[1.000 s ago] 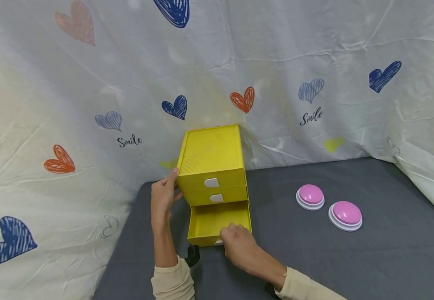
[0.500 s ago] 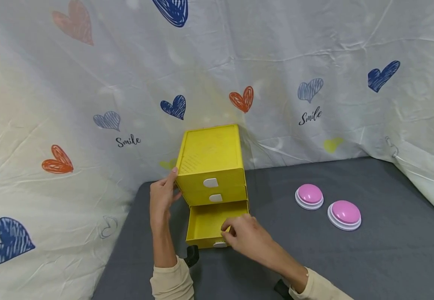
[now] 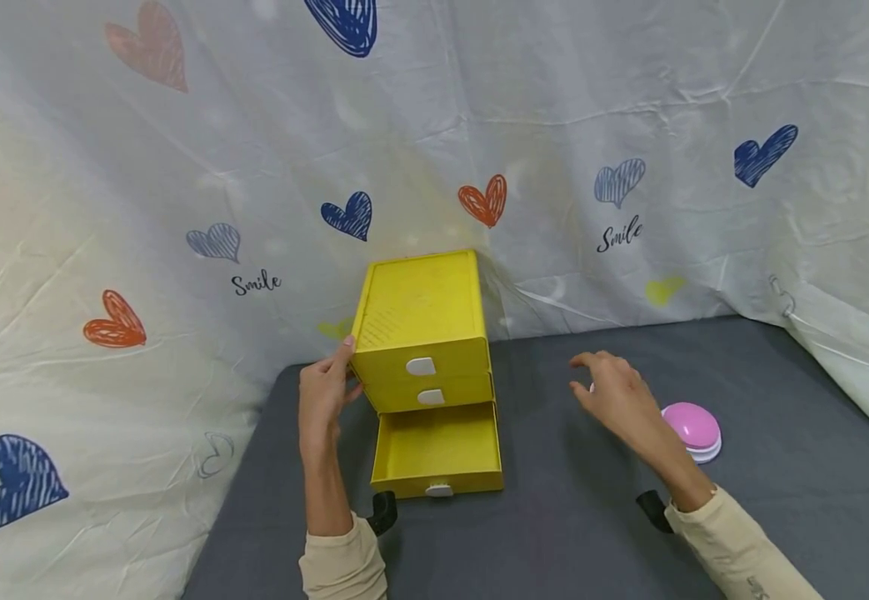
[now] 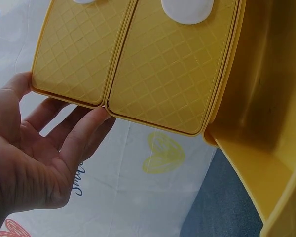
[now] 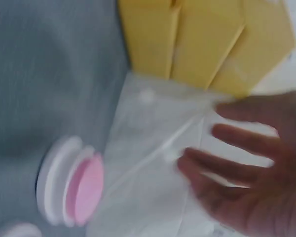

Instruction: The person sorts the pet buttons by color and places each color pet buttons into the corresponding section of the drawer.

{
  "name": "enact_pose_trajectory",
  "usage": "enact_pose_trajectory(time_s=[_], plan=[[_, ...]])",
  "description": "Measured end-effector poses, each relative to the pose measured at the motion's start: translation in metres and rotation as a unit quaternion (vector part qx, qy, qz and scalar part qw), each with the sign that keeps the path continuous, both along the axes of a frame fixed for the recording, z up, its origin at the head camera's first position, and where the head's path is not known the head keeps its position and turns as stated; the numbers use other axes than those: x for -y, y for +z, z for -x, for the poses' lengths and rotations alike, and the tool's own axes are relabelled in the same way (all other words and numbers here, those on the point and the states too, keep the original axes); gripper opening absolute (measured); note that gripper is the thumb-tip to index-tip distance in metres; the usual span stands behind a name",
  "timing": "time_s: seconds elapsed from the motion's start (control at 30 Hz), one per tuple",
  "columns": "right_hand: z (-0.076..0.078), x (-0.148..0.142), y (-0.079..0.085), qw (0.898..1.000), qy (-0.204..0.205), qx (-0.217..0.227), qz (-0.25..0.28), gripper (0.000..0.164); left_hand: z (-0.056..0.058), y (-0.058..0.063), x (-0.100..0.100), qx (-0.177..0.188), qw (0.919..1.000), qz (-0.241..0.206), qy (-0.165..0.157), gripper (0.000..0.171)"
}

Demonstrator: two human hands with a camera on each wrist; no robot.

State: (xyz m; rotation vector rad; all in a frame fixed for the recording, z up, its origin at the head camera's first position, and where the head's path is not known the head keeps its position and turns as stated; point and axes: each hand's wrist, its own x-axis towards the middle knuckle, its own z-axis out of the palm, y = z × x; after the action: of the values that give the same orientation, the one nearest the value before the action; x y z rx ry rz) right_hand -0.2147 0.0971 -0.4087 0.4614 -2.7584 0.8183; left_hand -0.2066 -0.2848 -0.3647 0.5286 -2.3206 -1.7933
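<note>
A yellow three-drawer box [image 3: 422, 304] stands on the dark grey table, its bottom drawer [image 3: 437, 446] pulled out and bare inside. White tabs mark the drawer fronts. My left hand [image 3: 323, 400] rests against the box's left side near the upper front corner, thumb at the top edge; in the left wrist view the fingers [image 4: 81, 131] touch its side. Over the table to the right, my right hand [image 3: 617, 400] hovers with loosely bent fingers, holding nothing. It covers most of one pink push button, which shows as a pink dome on a white base [image 5: 89, 190] in the right wrist view.
A second pink button [image 3: 692, 427] sits on the table just right of my right forearm. Behind the box hangs a white cloth [image 3: 419, 125] printed with hearts and "Smile". The dark table [image 3: 554, 542] runs up to that cloth.
My right hand has let go of the bottom drawer's tab and moved right and away from me, over the buttons. The drawer stays out. My left hand keeps its place on the box.
</note>
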Motion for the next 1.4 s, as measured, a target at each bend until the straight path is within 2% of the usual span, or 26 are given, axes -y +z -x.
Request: enact_pose_trajectory(time_s=[0.17, 0.33, 0.47, 0.63, 0.97, 1.17, 1.4], plan=[[0.019, -0.033, -0.009, 0.992, 0.034, 0.089, -0.079, 0.049, -0.001, 0.000, 0.001, -0.010, 0.9999, -0.011, 0.001, 0.062], [0.030, -0.052, -0.024, 0.984, 0.045, 0.133, -0.110, 0.058, -0.001, -0.001, 0.002, -0.012, 0.9998, -0.012, -0.009, 0.064], [0.035, -0.057, -0.035, 0.985, 0.043, 0.128, -0.107, 0.055, -0.001, -0.001, 0.002, -0.002, 0.9999, -0.008, -0.010, 0.072], [0.037, -0.057, -0.041, 0.989, 0.042, 0.108, -0.090, 0.047, 0.000, -0.001, 0.001, -0.001, 1.0000, -0.006, -0.005, 0.071], [0.039, -0.057, -0.045, 0.994, 0.038, 0.073, -0.073, 0.044, -0.001, 0.000, 0.001, -0.009, 0.9999, -0.006, -0.009, 0.072], [0.039, -0.057, -0.047, 0.996, 0.036, 0.043, -0.071, 0.038, 0.000, 0.001, 0.000, -0.008, 0.9999, -0.010, -0.006, 0.063], [0.030, -0.052, -0.038, 0.997, 0.015, 0.054, -0.047, 0.044, 0.000, 0.000, 0.001, -0.008, 0.9999, -0.009, -0.008, 0.071]])
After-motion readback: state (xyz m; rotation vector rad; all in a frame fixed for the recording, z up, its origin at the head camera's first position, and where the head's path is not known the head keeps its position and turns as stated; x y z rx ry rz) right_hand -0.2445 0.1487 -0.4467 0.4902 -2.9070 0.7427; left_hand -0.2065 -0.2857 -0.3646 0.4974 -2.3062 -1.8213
